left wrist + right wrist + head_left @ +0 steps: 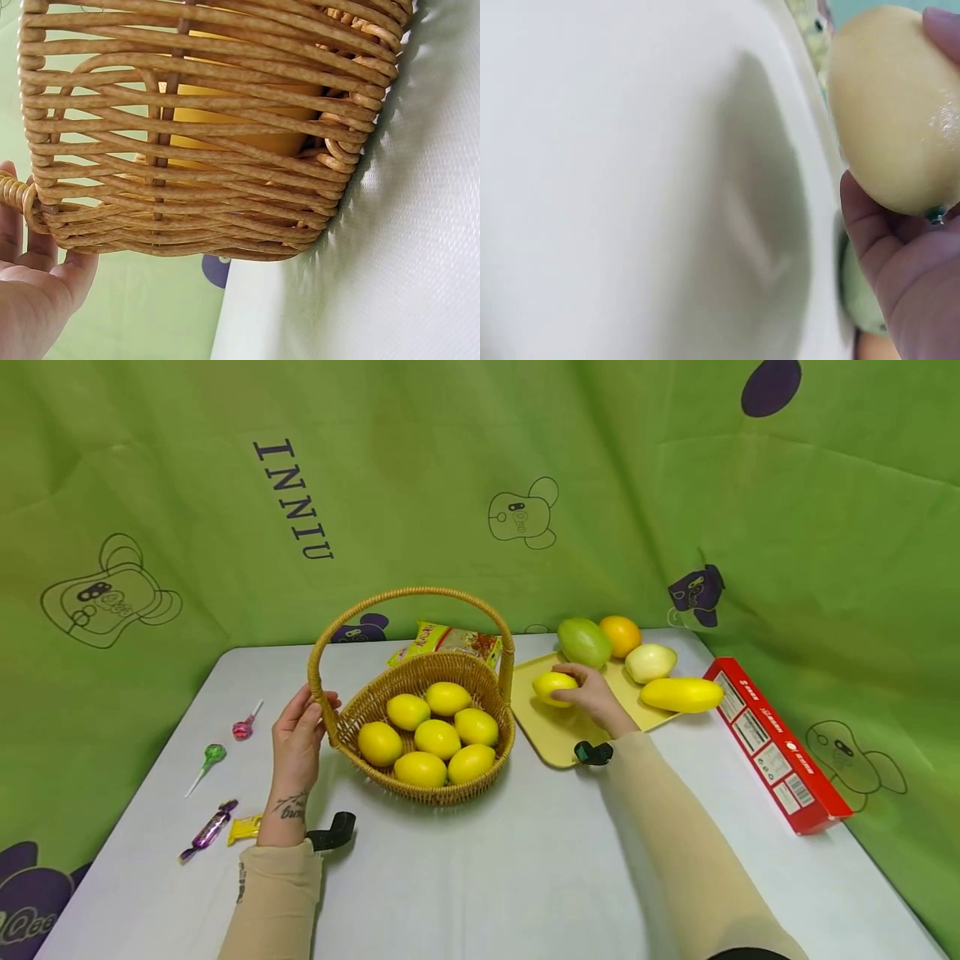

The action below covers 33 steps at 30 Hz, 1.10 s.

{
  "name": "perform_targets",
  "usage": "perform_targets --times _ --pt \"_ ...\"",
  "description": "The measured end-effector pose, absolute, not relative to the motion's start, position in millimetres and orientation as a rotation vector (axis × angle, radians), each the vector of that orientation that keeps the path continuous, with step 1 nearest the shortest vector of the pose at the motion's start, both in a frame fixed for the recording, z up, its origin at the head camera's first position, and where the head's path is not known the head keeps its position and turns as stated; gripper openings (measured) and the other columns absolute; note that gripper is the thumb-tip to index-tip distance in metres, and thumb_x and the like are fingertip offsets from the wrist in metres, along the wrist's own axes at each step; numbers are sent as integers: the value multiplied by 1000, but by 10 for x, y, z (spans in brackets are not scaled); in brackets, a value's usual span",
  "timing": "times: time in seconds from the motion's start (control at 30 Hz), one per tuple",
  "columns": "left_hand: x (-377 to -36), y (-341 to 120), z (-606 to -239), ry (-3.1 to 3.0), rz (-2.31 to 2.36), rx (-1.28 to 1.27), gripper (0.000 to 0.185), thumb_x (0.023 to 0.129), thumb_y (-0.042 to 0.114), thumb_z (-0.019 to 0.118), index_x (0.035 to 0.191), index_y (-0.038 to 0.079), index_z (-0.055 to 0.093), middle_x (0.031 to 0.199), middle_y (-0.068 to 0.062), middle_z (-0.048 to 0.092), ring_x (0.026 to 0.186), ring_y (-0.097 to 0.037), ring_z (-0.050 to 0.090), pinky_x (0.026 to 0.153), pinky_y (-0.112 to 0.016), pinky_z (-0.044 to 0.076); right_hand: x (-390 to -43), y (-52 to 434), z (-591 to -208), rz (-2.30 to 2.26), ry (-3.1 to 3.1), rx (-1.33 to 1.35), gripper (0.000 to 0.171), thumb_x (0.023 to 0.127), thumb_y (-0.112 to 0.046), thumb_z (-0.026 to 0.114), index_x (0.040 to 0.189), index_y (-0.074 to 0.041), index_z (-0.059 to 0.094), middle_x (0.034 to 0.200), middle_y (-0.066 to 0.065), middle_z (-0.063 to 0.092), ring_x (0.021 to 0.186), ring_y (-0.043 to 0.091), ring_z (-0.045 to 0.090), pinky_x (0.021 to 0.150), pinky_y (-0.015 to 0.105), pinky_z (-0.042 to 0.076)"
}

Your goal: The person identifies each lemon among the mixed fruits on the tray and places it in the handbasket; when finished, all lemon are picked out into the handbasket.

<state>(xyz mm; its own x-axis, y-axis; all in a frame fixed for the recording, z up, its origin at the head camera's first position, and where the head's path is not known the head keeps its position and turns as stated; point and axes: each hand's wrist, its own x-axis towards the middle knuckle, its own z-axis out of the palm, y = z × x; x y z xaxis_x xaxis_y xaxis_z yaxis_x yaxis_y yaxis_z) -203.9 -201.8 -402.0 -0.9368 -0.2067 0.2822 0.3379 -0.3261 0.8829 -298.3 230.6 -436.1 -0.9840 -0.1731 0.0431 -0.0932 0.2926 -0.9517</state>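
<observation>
My left hand [297, 747] grips the wicker basket [438, 795] at the left foot of its arched handle [321, 670]. In the left wrist view, the thumb lies by the rim, with fingers partly hidden behind the handle. Several yellow lemons [437, 740] sit in the basket. My right hand [600, 700] holds another lemon [552, 688] between thumb and fingers, over the left part of the yellow tray [547, 747]. In the right wrist view, this lemon [892, 105] shows a small green stem end near the palm.
On the tray's far and right side lie a green mango-like fruit [584, 643], an orange [620, 636], a pale yellow fruit [650, 663] and a long yellow fruit [681, 695]. A red box [776, 743] stands right; a snack bag [457, 641] behind the basket; lollipops [214, 752] and wrapped candies [210, 831] left.
</observation>
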Motion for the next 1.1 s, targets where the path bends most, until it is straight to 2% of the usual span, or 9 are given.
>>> perform_targets --times 0.13,0.23,0.4,0.57,0.83,1.03,1.1 --pt "-2038 -2020 -4018 -1587 -2308 -157 35 93 15 55 127 7 56 96 -2 66 93 -15 59 83 -22 50 -2824 2323 -4291 -1899 2409 -408 55 75 -13 75 122 2 53 122 13 56 102 14 50 88 23 42" --pt "-2038 -2020 -4020 -1585 -2307 -145 35 93 15 55 127 7 56 95 -2 66 93 -15 60 82 -21 50 -2703 2294 -4220 -1917 2367 -430 53 75 -8 74 121 4 53 118 10 58 99 11 52 85 19 43" --pt "-2039 -2022 -4023 -1566 -2318 -140 35 93 13 54 128 5 55 95 -2 66 92 -15 60 82 -22 50 -2501 2198 -4091 -1905 2286 -495 50 76 4 67 122 11 48 114 1 59 98 8 55 84 17 46" --pt "-2042 -2022 -4022 -1584 -2309 -156 38 94 13 54 130 3 52 96 -2 66 93 -16 59 83 -22 50 -2342 2055 -3962 -1953 2136 -636 48 76 9 65 120 15 47 109 -7 61 97 8 57 82 19 48" --pt "-2040 -2023 -4020 -1587 -2309 -165 38 94 13 53 130 2 51 96 -2 66 93 -15 60 83 -22 50 -2257 1565 -3689 -1900 1954 -886 56 74 -4 73 121 14 47 113 -1 61 98 14 58 83 25 49" --pt "-2040 -2023 -4023 -1574 -2314 -165 36 94 12 53 129 5 54 95 -1 66 92 -14 60 83 -22 50 -2348 1078 -3507 -1795 1955 -891 48 74 6 68 119 8 51 118 13 57 101 19 56 85 29 49" --pt "-2041 -2024 -4025 -1577 -2316 -160 35 94 12 52 129 6 54 95 -1 66 92 -15 60 82 -22 50 -2399 939 -3475 -1722 2015 -889 46 74 4 68 118 4 52 119 14 56 100 19 56 85 29 49"
